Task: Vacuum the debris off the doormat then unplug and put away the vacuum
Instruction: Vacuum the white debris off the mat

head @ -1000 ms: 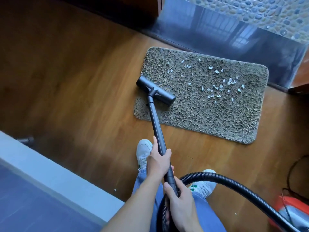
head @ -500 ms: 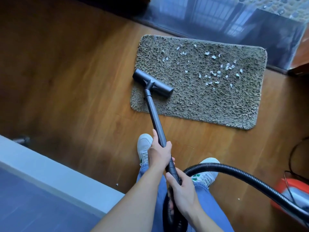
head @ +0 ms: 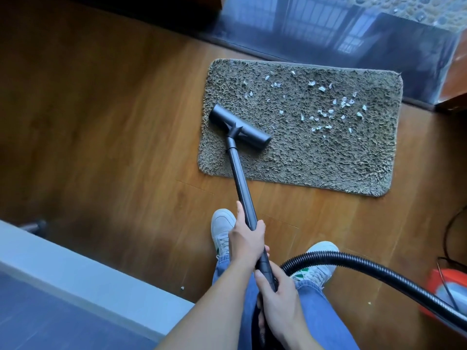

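Note:
A shaggy grey-green doormat (head: 328, 157) lies on the wooden floor, with several white scraps of debris (head: 326, 112) scattered over its far right half. The black vacuum head (head: 240, 131) rests on the mat's left part, clear of the scraps. Its black wand (head: 240, 183) slants back toward me. My left hand (head: 246, 239) grips the wand higher up. My right hand (head: 280, 299) grips the handle end, where the ribbed black hose (head: 366, 271) joins. The orange vacuum body (head: 447, 291) sits at the right edge.
A pale ledge (head: 83, 279) runs along the lower left. A dark glass threshold (head: 353, 39) lies behind the mat. A black cord (head: 448, 238) curls on the floor near the vacuum body. My two white shoes (head: 222, 231) stand just behind the mat.
The vacuum head has slid a little to the right, farther onto the mat. Both hands keep their hold on the wand. The view has shifted slightly.

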`<state>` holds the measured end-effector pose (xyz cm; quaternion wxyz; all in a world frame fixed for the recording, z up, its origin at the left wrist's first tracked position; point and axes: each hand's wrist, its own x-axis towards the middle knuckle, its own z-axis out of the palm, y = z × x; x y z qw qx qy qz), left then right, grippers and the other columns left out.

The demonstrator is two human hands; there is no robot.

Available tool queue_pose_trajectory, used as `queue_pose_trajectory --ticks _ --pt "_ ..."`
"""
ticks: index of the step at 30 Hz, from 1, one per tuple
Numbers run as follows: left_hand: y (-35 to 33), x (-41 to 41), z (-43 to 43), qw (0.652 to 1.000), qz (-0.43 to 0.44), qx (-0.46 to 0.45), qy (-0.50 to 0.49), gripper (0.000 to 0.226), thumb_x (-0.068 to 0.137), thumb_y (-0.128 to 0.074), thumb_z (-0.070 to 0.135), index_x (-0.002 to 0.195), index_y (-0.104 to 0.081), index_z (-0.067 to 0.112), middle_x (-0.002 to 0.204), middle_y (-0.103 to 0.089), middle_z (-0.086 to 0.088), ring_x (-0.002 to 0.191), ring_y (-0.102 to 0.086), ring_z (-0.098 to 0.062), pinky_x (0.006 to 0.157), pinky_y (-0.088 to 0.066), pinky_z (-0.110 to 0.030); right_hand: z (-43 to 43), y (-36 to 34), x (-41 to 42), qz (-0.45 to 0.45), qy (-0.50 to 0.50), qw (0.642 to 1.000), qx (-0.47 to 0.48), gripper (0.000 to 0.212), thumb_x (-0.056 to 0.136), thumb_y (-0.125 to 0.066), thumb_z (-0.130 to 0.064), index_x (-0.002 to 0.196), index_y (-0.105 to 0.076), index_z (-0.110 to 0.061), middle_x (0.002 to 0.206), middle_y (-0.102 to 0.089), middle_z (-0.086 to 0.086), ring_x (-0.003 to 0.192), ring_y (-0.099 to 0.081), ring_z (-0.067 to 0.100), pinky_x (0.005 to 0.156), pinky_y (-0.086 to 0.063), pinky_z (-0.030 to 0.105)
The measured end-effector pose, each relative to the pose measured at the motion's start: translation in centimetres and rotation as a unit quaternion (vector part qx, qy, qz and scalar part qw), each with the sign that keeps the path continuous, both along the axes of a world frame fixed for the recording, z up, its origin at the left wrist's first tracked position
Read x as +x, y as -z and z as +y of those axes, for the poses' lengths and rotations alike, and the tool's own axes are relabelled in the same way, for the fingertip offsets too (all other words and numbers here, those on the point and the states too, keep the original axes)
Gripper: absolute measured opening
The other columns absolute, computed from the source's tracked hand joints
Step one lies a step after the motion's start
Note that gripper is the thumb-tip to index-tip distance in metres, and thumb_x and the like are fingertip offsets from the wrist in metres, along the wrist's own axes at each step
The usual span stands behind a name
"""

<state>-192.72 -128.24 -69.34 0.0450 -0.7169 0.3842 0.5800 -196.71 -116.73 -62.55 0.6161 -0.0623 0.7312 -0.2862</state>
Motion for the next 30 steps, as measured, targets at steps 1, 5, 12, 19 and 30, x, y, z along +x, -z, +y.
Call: queue_pose_trajectory --ticks 1,5,12,19,30 --pt "0.0 0.1 0.1 1.000 -0.001 0.000 -0.003 0.081 0.098 -0.056 0.031 0.160 -0.006 0.047 0.068 -0.069 -0.001 0.046 -0.069 -0.021 0.055 -0.063 -0.043 0.0 -0.1 0.1 0.001 -0.002 1.000 0.003 0.028 0.103 -0.056 -0.030 0.120 -0.065 -0.051 0.052 -0.055 0.006 0.037 -0.053 0.026 0.041 -0.045 0.030" --pt "-0.7 0.6 0.1 1.000 0.004 0.007 -0.026 0.081 0.098 -0.056 0.029 0.159 -0.007 0.049 0.070 -0.068 -0.002 0.047 -0.068 -0.022 0.056 -0.063 -0.045 -0.2 -0.7 0.4 0.021 -0.020 1.000 0.006 0.036 0.101 -0.059 -0.027 0.126 -0.063 -0.053 0.052 -0.060 0.001 0.043 -0.058 0.017 0.050 -0.049 0.027" --pt "-1.9 0.3 -1.5 0.999 0.014 -0.032 -0.033 0.081 0.098 -0.059 0.030 0.157 -0.009 0.055 0.069 -0.069 0.002 0.046 -0.068 -0.020 0.054 -0.063 -0.041 -1.6 -1.2 0.1 0.047 -0.035 0.998 0.000 0.043 0.099 -0.062 -0.027 0.133 -0.059 -0.053 0.059 -0.067 -0.007 0.051 -0.064 0.007 0.053 -0.046 0.014" --pt "0.0 -2.6 -6.6 0.999 0.027 -0.034 0.025 0.080 0.096 -0.059 0.029 0.160 -0.013 0.046 0.073 -0.071 -0.006 0.045 -0.067 -0.022 0.052 -0.062 -0.042 -6.2 0.3 -0.8 0.035 0.022 0.999 -0.015 0.024 0.104 -0.055 -0.027 0.118 -0.066 -0.043 0.048 -0.057 0.001 0.036 -0.055 0.020 0.043 -0.047 0.026" --pt "1.9 -5.1 -13.8 0.997 0.035 -0.022 0.071 0.080 0.095 -0.059 0.031 0.160 -0.014 0.046 0.079 -0.072 -0.001 0.048 -0.071 -0.022 0.051 -0.062 -0.035 -13.4 1.9 -2.1 0.064 0.061 0.996 -0.014 0.015 0.103 -0.056 -0.023 0.110 -0.067 -0.030 0.050 -0.053 -0.003 0.033 -0.053 0.013 0.038 -0.041 0.017"
